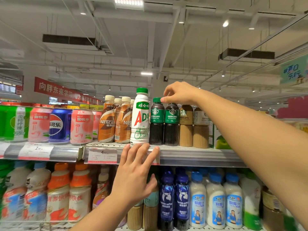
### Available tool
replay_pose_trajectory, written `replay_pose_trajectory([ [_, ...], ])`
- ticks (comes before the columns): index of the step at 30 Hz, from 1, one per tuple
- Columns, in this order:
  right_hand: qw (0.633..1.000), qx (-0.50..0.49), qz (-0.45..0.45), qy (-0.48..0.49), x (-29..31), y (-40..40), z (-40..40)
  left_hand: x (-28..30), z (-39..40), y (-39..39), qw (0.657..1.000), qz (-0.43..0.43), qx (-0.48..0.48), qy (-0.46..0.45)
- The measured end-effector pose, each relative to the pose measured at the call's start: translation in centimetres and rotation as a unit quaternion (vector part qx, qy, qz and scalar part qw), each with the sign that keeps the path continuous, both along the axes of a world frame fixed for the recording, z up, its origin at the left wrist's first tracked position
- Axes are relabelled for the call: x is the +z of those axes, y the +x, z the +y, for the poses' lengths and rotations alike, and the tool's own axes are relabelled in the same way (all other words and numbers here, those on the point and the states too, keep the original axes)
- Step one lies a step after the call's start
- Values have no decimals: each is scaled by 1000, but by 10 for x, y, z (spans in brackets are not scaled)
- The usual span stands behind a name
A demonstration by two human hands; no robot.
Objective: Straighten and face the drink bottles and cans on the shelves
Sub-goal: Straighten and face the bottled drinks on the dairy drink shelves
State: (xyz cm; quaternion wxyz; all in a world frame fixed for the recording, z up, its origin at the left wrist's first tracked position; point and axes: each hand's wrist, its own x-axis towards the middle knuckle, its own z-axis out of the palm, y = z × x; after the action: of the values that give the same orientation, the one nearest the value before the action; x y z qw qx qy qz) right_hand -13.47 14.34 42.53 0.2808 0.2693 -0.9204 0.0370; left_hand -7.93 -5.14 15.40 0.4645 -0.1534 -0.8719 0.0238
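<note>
The upper shelf (191,153) is running across the view with its front rail carrying price tags, and the lower shelf (208,228) is showing only at the bottom edge. Your right arm is reaching in from the right edge over the upper shelf; your left arm is coming up from the bottom. Along the upper shelf's front edge, from its left end, cans are standing upright: a green one, pink peach cans (81,126) and a blue Pepsi can (60,125) between them. Next, Nescafe bottles (106,121) are standing in a cluster, then a tall white AD bottle (140,117) with a green cap, just beside two dark Americano bottles (156,124). Beige latte bottles (186,127) are following toward the shelf's right end, with a green carton (218,139) partly hidden behind your arm. On the lower shelf, white-and-orange bottles (58,194) are blurring at the left; dark blue Luckin coffee bottles (166,197) and white coconut-drink bottles (215,202) are standing to the right. Your left hand (135,174) is lying open against the upper shelf's front rail, fingers straight and spread, tips touching the rail below the AD bottle. Your right hand (179,95) is hovering over the Americano bottles, fingers curled, thumb and forefinger pinching at the green cap (156,100) of the left one.
</note>
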Motion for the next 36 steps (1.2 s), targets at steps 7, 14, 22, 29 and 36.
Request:
replay_pose_trajectory([
  [7, 998, 7, -63, 6, 2, -8, -31, 0, 0, 0, 1000, 3, 3, -3],
  [14, 997, 20, -79, 2, 6, -10, -29, -1, 0, -2, 1000, 4, 14, -5],
  [22, 996, 33, -76, -31, -3, -15, -26, -1, 1, -3, 1000, 10, 21, -10],
  [29, 999, 18, -36, -18, -11, -7, -24, 0, 0, -2, 1000, 3, 18, -15],
  [36, 999, -12, 29, 24, -22, 20, -12, 4, -2, 5, 999, -11, 26, -28],
])
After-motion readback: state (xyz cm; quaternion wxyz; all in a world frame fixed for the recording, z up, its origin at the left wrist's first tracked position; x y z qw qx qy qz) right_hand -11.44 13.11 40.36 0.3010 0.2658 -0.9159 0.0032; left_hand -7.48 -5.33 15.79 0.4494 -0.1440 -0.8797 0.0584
